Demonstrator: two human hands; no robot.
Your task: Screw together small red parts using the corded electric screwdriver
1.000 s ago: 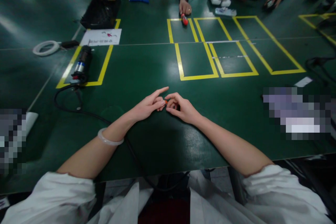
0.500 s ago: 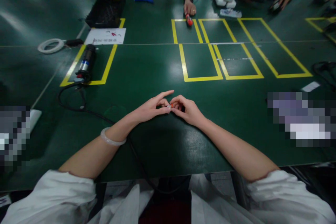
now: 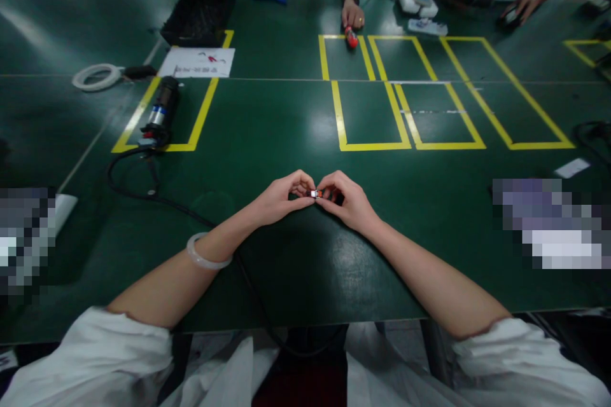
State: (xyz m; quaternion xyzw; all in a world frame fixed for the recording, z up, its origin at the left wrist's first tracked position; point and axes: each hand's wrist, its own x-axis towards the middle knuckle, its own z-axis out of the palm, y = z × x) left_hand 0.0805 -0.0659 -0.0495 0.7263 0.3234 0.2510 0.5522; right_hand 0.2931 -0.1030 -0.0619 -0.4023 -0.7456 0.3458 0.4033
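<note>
Between my hands, above the front middle of the green table, is a small orange-and-white part with a dark end; its kind is too small to make out. My left hand pinches its left end between thumb and curled fingers. From the other side, my right hand grips the orange end, thumb below and index finger bent above. The two thumb tips nearly meet at the part. Fingers cover much of it.
A corded cylindrical power tool lies at left, its black cable running to the front edge. Beyond are a white ring, a printed sheet and a black tray. Across the table, a person's hand touches a red object.
My left index finger, stretched out before, has curled down to the small part. More of the part's white face shows now. The whole view has shifted slightly.
</note>
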